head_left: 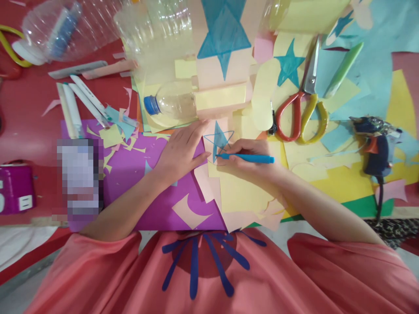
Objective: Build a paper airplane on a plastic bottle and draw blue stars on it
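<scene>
My right hand [250,158] is closed round a blue marker [248,158] whose tip points left onto a blue star [218,140] drawn on pale pink paper. The star is partly coloured in. My left hand [183,149] lies flat with its fingers stretched out, pressing down the paper just left of the star. Under both hands lie a purple sheet [137,174] and yellow sheets [242,192].
A small plastic bottle with a blue cap [170,104] lies just beyond my hands. Red and yellow scissors [303,107] and a glue gun [376,146] lie to the right. Several markers [81,102], large clear bottles [65,28] and paper scraps cover the red table [26,117].
</scene>
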`<state>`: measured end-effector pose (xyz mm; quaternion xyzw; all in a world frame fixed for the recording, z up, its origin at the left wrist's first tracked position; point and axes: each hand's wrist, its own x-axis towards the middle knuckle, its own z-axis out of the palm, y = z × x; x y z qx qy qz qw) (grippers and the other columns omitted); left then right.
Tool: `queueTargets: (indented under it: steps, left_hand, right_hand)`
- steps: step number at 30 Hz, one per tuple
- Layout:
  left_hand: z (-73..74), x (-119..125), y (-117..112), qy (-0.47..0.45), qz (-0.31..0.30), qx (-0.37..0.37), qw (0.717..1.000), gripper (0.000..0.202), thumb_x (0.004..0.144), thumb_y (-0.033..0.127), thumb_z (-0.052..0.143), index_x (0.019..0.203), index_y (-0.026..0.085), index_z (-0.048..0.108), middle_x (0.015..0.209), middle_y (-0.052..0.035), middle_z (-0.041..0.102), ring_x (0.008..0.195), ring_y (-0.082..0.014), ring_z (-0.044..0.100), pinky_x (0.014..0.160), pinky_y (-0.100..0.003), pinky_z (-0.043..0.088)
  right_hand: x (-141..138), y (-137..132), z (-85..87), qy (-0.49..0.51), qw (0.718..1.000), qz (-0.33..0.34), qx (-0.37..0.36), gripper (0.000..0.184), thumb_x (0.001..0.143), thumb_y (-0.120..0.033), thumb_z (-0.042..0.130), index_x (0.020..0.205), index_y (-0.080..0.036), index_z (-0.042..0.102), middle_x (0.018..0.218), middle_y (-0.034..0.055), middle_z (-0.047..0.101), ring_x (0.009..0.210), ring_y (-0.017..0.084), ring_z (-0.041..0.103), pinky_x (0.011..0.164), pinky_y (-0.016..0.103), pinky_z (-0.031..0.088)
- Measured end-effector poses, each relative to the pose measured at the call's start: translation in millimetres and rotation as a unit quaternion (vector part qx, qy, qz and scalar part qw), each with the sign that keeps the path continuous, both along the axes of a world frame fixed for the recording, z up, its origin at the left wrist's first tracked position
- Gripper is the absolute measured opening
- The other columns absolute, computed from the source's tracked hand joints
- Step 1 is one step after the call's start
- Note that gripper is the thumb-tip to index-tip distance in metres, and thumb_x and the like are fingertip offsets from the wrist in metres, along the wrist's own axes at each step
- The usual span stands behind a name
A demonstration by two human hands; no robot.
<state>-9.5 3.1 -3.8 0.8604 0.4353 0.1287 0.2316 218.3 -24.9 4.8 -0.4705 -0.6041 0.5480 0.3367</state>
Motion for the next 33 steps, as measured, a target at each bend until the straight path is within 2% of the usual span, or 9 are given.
queueTargets:
  steps: [6, 12, 15, 19, 27, 30, 33]
  left_hand:
    - [1.8, 0, 0, 0.006, -0.002, 0.004, 1.000, 0.063, 0.094, 0.035, 0.056, 0.149, 0.017, 0.032, 0.153, -0.0152, 0.045, 0.142, -0.0284, 0.043, 0.114, -0.044, 0.039]
    - [3.4, 1, 0, 0.018, -0.006, -0.003, 1.000, 0.065, 0.094, 0.035, 0.056, 0.150, 0.016, 0.029, 0.154, -0.0163, 0.043, 0.143, -0.0296, 0.041, 0.114, -0.046, 0.038]
    - [3.6, 1, 0, 0.021, -0.010, 0.006, 1.000, 0.063, 0.096, 0.035, 0.054, 0.150, 0.014, 0.029, 0.154, -0.0179, 0.043, 0.143, -0.0290, 0.041, 0.114, -0.045, 0.038]
    - [2.5, 0, 0, 0.016, -0.007, 0.007, 1.000, 0.062, 0.095, 0.033, 0.055, 0.149, 0.018, 0.030, 0.154, -0.0153, 0.044, 0.143, -0.0283, 0.042, 0.113, -0.045, 0.040]
    - [0.8, 0, 0, 0.010, -0.003, -0.003, 1.000, 0.066, 0.093, 0.034, 0.057, 0.151, 0.020, 0.028, 0.154, -0.0145, 0.043, 0.144, -0.0291, 0.041, 0.114, -0.047, 0.039]
    - [2.2, 0, 0, 0.010, 0.000, -0.007, 1.000, 0.065, 0.093, 0.034, 0.056, 0.151, 0.021, 0.029, 0.154, -0.0135, 0.043, 0.143, -0.0286, 0.041, 0.114, -0.047, 0.039]
    - [3.1, 0, 0, 0.008, -0.002, -0.006, 1.000, 0.064, 0.094, 0.034, 0.056, 0.150, 0.020, 0.029, 0.154, -0.0137, 0.043, 0.144, -0.0282, 0.041, 0.114, -0.046, 0.039]
  right_hand:
    - [5, 0, 0.8, -0.013, 0.999, 0.036, -0.018, 0.013, 0.080, -0.030, 0.068, 0.075, -0.018, 0.067, 0.076, 0.0028, 0.071, 0.070, 0.014, 0.066, 0.061, 0.024, 0.052]
    - [-1, 2, 3.4, 0.014, 0.998, -0.053, 0.001, 0.016, 0.079, -0.034, 0.069, 0.077, -0.019, 0.065, 0.077, 0.0020, 0.071, 0.070, 0.013, 0.068, 0.062, 0.025, 0.054]
    - [-5, 1, 4.3, 0.013, 0.998, -0.069, 0.001, 0.013, 0.078, -0.032, 0.068, 0.078, -0.019, 0.064, 0.075, 0.0017, 0.071, 0.067, 0.013, 0.068, 0.059, 0.025, 0.053]
    - [-6, 1, 3.1, 0.012, 0.997, -0.081, 0.006, 0.010, 0.078, -0.029, 0.068, 0.077, -0.020, 0.063, 0.074, 0.0017, 0.073, 0.064, 0.013, 0.068, 0.056, 0.024, 0.052]
    - [0, 2, -3.5, -0.008, 0.999, -0.043, 0.018, 0.017, 0.075, -0.035, 0.069, 0.072, -0.019, 0.066, 0.075, 0.0031, 0.073, 0.065, 0.014, 0.066, 0.058, 0.026, 0.053]
    - [1, 2, -2.3, -0.007, 1.000, -0.008, 0.001, 0.019, 0.077, -0.037, 0.069, 0.071, -0.019, 0.065, 0.075, 0.0033, 0.073, 0.065, 0.014, 0.066, 0.057, 0.025, 0.052]
    - [0, 2, 1.9, 0.003, 1.000, -0.004, -0.003, 0.020, 0.076, -0.037, 0.069, 0.068, -0.019, 0.065, 0.072, 0.0031, 0.072, 0.065, 0.014, 0.066, 0.056, 0.025, 0.051]
